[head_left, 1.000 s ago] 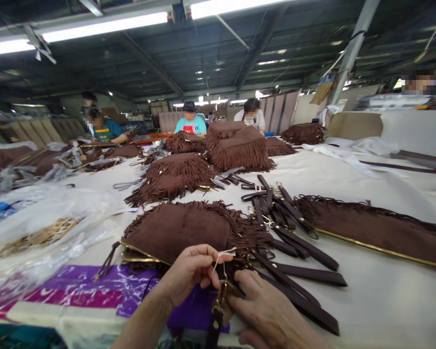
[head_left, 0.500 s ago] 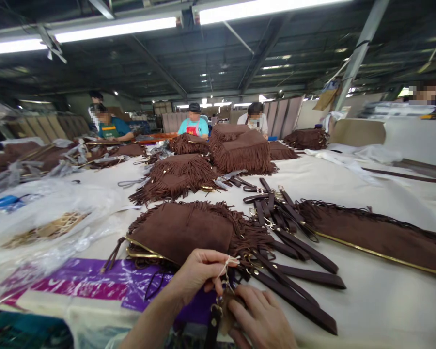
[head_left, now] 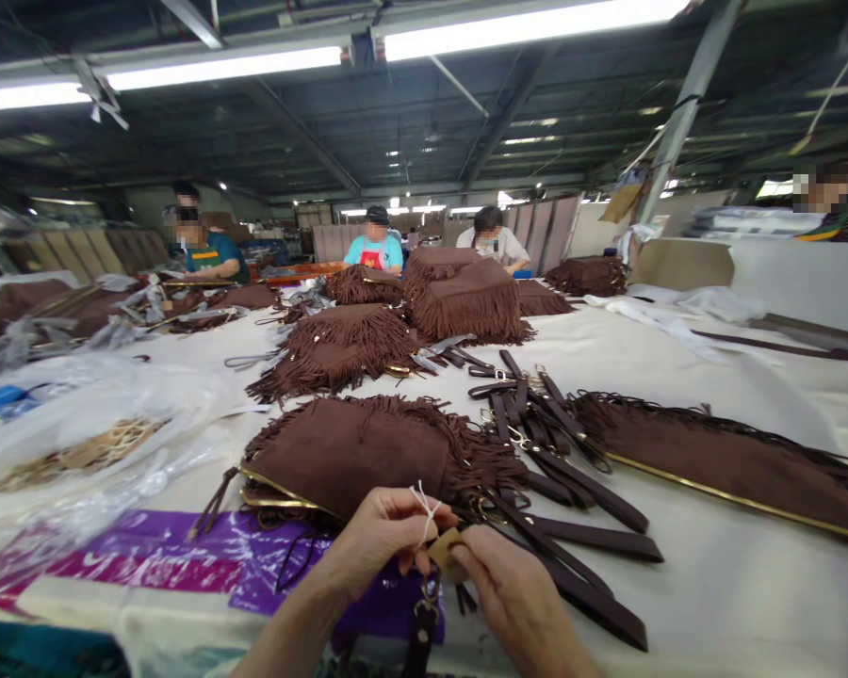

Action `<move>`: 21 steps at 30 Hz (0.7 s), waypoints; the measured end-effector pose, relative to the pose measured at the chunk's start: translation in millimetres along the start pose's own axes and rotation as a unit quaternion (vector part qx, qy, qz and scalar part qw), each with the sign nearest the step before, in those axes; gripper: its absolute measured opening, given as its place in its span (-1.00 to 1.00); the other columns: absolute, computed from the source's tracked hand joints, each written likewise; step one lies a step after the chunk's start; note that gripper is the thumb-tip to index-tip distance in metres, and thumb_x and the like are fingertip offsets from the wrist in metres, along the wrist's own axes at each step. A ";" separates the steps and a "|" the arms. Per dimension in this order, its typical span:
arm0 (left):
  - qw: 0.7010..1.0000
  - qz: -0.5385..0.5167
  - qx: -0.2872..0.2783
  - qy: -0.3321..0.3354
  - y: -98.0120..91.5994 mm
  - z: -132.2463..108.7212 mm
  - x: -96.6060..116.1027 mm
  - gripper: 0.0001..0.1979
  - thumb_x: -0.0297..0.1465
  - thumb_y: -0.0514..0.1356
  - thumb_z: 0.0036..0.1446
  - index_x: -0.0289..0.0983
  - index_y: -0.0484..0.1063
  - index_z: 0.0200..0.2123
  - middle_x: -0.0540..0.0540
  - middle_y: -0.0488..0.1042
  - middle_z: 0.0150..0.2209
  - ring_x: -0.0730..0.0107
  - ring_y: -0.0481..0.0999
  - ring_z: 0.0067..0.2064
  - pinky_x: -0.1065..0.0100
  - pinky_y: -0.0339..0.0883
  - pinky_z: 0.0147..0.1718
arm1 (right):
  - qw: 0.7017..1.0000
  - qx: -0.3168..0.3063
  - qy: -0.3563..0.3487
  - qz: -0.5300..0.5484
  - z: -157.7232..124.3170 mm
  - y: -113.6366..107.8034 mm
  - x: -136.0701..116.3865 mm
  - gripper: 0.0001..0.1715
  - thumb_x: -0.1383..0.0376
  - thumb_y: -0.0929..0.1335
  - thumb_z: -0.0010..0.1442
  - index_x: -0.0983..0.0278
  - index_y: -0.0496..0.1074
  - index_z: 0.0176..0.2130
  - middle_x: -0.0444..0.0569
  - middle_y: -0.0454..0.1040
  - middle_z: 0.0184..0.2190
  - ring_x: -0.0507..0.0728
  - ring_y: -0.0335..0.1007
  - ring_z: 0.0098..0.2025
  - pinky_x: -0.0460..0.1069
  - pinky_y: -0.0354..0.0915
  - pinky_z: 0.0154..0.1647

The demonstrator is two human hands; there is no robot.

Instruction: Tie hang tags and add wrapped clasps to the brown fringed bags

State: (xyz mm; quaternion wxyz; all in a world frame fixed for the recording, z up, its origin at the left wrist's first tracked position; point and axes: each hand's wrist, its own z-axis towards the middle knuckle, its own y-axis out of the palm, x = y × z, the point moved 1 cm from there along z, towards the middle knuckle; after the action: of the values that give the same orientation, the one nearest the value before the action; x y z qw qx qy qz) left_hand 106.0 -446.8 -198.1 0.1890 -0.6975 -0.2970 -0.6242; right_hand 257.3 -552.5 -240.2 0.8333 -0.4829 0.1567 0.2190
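- Plastic sheeting, clear and crumpled, spreads at ten o'clock from the hands; a tan bundle shows within its folds.
- Purple-and-magenta wrapper, glossy, lies at nine o'clock and runs behind the left forearm.
- Fringed brown bag, gold-edged, rests flat at eleven o'clock, just beyond the left hand.
- Left hand pinches a white string between thumb and fingers, its ends poking up towards twelve.
- Dark strap hangs at six o'clock, its gold clasp just under the left fingertips; what holds it up I cannot tell.
- Tan tag sits between the two hands, tilted.
- Stacked fringed bags stand well away at twelve.
- Right hand grips the tag's edge with thumb and fingertips.
- Loose strap pile fans out from one to three o'clock.
- Long brown fringed piece, gold-edged, lies between two and three.
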 end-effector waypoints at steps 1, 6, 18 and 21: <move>0.999 0.032 -0.010 0.010 1.4 -2.6 3.8 -0.72 -0.37 0.25 -0.05 -0.36 0.59 -0.24 -0.03 0.47 -0.54 0.49 0.37 -0.60 0.51 0.11 -0.64 | 1.000 -0.012 -0.008 -0.023 5.2 -1.5 -0.7 -0.61 0.18 0.15 0.41 0.19 0.28 -0.43 -0.18 0.37 -0.53 0.04 0.32 -0.50 -0.09 0.12 -0.49; 0.942 0.294 -0.007 0.164 8.3 -15.4 28.6 -0.80 -0.54 0.14 0.04 -0.26 0.57 -0.44 -0.01 0.48 -0.49 0.41 0.38 -0.44 0.43 0.20 -0.41 | 0.997 -0.066 -0.004 -0.034 22.1 -5.2 -4.1 -0.66 0.24 0.18 0.38 0.20 0.32 -0.42 -0.15 0.44 -0.50 0.06 0.36 -0.47 -0.06 0.08 -0.48; 0.938 0.160 0.205 0.229 -20.0 -14.3 44.2 -0.94 -0.44 0.17 0.08 -0.30 0.43 -0.41 0.02 0.41 -0.48 0.44 0.38 -0.42 0.47 0.22 -0.43 | 0.977 -0.070 0.166 0.112 9.8 4.6 -23.3 -0.37 0.22 0.43 -0.01 0.16 0.22 0.05 -0.17 0.50 -0.36 0.13 0.43 -0.40 -0.05 0.27 -0.37; 0.915 0.099 0.270 0.283 -40.8 -20.9 64.9 -0.89 -0.38 0.21 0.08 -0.30 0.38 -0.44 0.09 0.30 -0.57 0.53 0.25 -0.52 0.50 0.13 -0.50 | 0.981 -0.023 0.173 0.088 4.9 20.5 -24.3 -0.38 0.25 0.38 0.03 0.15 0.19 0.09 -0.21 0.49 -0.42 0.13 0.43 -0.44 -0.05 0.25 -0.40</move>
State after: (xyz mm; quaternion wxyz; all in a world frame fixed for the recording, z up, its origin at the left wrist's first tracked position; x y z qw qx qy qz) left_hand 66.5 -417.8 -135.6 0.5070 -0.4404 -0.3172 -0.6696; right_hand 226.1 -544.5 -241.4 0.7595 -0.5172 0.3353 0.2079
